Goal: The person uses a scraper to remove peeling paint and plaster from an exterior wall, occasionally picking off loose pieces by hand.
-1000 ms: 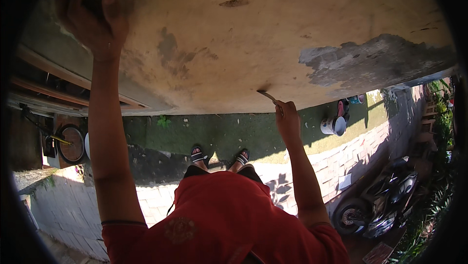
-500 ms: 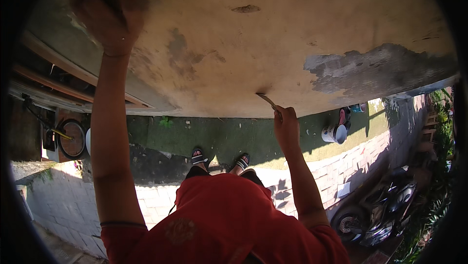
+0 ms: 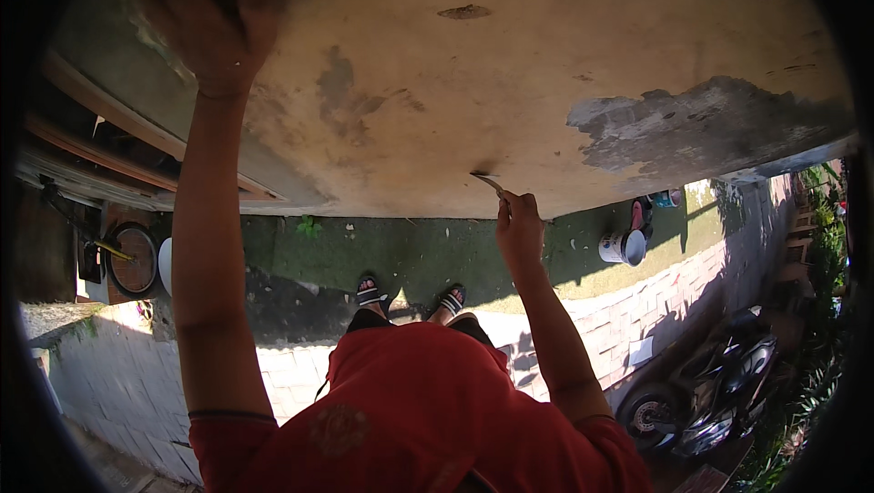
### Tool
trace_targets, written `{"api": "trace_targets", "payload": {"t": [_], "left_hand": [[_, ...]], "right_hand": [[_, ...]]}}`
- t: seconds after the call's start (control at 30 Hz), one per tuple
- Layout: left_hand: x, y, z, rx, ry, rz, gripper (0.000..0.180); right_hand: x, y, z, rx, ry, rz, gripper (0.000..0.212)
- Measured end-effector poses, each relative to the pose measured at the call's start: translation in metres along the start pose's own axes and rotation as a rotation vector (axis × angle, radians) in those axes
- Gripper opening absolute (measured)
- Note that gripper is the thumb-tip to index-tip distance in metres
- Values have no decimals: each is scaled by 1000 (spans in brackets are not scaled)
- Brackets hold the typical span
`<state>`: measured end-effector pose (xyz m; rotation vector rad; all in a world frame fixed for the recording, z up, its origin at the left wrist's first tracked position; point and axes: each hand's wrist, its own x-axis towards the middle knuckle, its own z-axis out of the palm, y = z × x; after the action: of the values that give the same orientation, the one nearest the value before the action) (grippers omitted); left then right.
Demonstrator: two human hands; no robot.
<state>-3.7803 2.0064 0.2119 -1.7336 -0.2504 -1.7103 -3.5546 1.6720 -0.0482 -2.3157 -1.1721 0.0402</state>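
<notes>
A tan wall [image 3: 473, 101] with worn, peeling paint fills the upper view. My left hand [image 3: 209, 33] is raised high against it at the upper left, thumb and fingers apart; its fingertips are dim and partly lost in shadow. Lower and toward the middle, my right hand [image 3: 522, 224] is closed round the handle of a scraper [image 3: 488, 182] with a thin, narrow blade. The blade's tip meets the wall beside a small dark mark. To the right of that hand, a large grey patch [image 3: 701, 124] shows where paint has come off.
A white bucket [image 3: 623, 248] stands on the green floor strip [image 3: 410, 243] at the right. A parked motorcycle [image 3: 701, 393] is at the lower right, beside plants [image 3: 819, 384]. A bicycle wheel [image 3: 133, 259] and a wooden frame [image 3: 114, 111] are at the left.
My right hand and the scraper have shifted a little to the left along the wall. My left hand stays in nearly the same place.
</notes>
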Motion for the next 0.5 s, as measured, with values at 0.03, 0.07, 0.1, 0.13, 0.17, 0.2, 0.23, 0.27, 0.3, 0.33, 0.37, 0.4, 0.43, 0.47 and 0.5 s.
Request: {"api": "trace_targets", "payload": {"t": [0.03, 0.07, 0.1, 0.13, 0.17, 0.2, 0.23, 0.27, 0.3, 0.33, 0.37, 0.4, 0.43, 0.47, 0.5], "left_hand": [[0, -1, -1, 0, 6, -5, 55], [-1, -1, -1, 0, 11, -10, 55], [-1, -2, -2, 1, 16, -15, 54], [-1, 0, -1, 0, 18, -14, 54], [0, 2, 0, -1, 19, -13, 54], [0, 3, 0, -1, 20, -11, 54], [1, 5, 2, 0, 14, -8, 54], [2, 4, 1, 11, 11, -3, 55], [4, 4, 2, 22, 8, 2, 55], [3, 1, 2, 4, 14, 3, 56], [1, 0, 1, -13, 18, 1, 56], [-1, -2, 0, -30, 21, -2, 57], [-2, -1, -1, -7, 10, -5, 58], [-2, -1, -1, 17, -1, -8, 58], [-4, -1, -3, 42, -13, -11, 59]], "right_hand": [[-1, -6, -5, -6, -12, 3, 19], [-1, -10, -8, -12, -25, 5, 19], [1, -11, -11, 14, 14, -21, 19], [-1, -9, -14, 37, 52, -39, 19], [-2, -8, -16, 61, 89, -58, 19], [2, -5, -8, 38, 43, -54, 20], [5, 4, 8, 12, 3, -36, 20], [9, 9, 21, -11, -36, -28, 20], [3, 15, 30, 2, -37, -21, 18], [2, 10, 26, 16, -31, -19, 17], [-3, 1, 15, 27, -27, -18, 16], [-2, -6, 6, 38, -24, -16, 15], [-2, -9, 0, 46, -9, -28, 15], [-1, -10, -6, 55, 6, -39, 14], [0, -10, -7, 64, 20, -52, 14]]}}
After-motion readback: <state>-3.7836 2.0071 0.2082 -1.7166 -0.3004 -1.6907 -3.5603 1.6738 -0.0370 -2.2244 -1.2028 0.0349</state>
